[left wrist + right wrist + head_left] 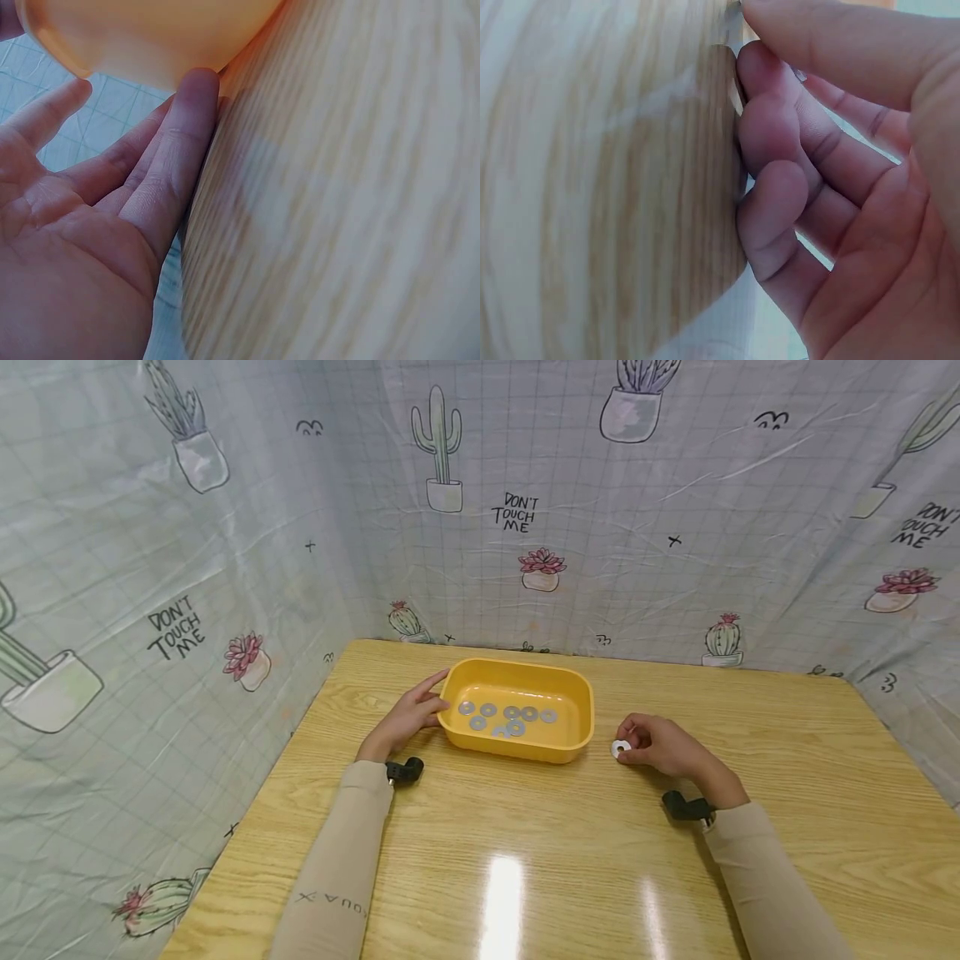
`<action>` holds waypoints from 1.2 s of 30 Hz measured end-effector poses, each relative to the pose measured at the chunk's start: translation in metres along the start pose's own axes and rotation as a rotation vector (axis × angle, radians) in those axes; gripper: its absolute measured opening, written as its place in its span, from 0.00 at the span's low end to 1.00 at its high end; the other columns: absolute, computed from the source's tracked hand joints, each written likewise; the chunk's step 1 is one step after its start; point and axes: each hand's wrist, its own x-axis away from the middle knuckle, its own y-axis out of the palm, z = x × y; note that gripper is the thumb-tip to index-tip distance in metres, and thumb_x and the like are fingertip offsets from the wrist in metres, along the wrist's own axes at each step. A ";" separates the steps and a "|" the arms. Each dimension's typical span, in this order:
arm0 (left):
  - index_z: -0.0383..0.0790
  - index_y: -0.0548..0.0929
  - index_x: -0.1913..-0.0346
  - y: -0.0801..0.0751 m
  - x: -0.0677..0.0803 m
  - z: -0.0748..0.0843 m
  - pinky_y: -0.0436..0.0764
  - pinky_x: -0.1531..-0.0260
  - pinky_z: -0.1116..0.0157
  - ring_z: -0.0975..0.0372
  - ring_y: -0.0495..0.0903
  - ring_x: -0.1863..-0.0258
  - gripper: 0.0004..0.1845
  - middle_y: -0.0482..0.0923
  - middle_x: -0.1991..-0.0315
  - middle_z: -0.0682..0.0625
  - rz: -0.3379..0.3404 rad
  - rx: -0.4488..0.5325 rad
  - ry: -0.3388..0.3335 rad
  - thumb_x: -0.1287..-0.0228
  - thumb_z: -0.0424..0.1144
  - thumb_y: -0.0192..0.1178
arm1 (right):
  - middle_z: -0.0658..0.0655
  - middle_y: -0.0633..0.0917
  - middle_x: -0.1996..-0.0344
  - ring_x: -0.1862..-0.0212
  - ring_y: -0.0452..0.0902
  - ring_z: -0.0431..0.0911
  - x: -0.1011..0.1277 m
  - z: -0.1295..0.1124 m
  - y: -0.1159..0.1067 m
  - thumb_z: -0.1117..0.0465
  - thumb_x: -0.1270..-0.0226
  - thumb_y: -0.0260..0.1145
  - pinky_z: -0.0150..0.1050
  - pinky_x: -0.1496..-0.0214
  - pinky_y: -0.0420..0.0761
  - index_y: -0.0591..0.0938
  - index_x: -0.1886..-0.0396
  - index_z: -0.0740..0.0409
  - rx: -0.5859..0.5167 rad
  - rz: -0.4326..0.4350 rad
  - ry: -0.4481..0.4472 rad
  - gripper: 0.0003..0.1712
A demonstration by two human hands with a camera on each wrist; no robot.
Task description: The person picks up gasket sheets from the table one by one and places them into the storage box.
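Note:
A yellow plastic tray (517, 753) stands on the table with several flat grey washers (529, 714) lying spread over its floor. My left hand (405, 720) is at the tray's left end. In the left wrist view, the fingers of the left hand (90, 217) extend fairly straight against the outside wall of the tray (142, 45). To the right of the tray, my right hand (667, 747) pinches one washer (616, 747) between thumb and fingertips, low over the tabletop. The right wrist view shows the right hand (870, 202) with its other fingers curled; the washer is mostly hidden there.
Beneath everything is a light wood-grain table (570, 835) with glare near its front. A sheet (480, 568) printed with cacti and lettering hangs behind the table and along its left side. Dark camera mounts (686, 807) sit on both wrists.

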 end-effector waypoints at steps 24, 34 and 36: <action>0.63 0.58 0.19 -0.001 0.001 0.001 0.86 0.44 0.59 0.46 0.79 0.37 0.35 0.70 0.31 0.36 0.002 0.003 0.002 0.22 0.38 0.55 | 0.63 0.85 0.66 0.70 0.74 0.40 0.000 0.005 -0.003 0.66 0.28 0.67 0.30 0.70 0.74 0.79 0.45 0.68 -0.104 0.085 0.041 0.15; 0.63 0.57 0.19 -0.001 0.001 0.001 0.86 0.44 0.60 0.42 0.78 0.36 0.35 0.69 0.33 0.33 -0.004 0.007 -0.011 0.22 0.39 0.55 | 0.66 0.85 0.64 0.71 0.78 0.45 -0.001 0.008 -0.005 0.65 0.28 0.67 0.35 0.71 0.79 0.79 0.42 0.65 -0.133 0.180 0.084 0.17; 0.63 0.57 0.19 -0.001 0.000 0.001 0.86 0.44 0.60 0.41 0.77 0.36 0.35 0.69 0.33 0.32 -0.006 0.010 -0.012 0.22 0.39 0.55 | 0.66 0.85 0.64 0.70 0.78 0.44 -0.001 0.009 -0.005 0.64 0.27 0.67 0.34 0.70 0.80 0.79 0.42 0.65 -0.144 0.193 0.085 0.18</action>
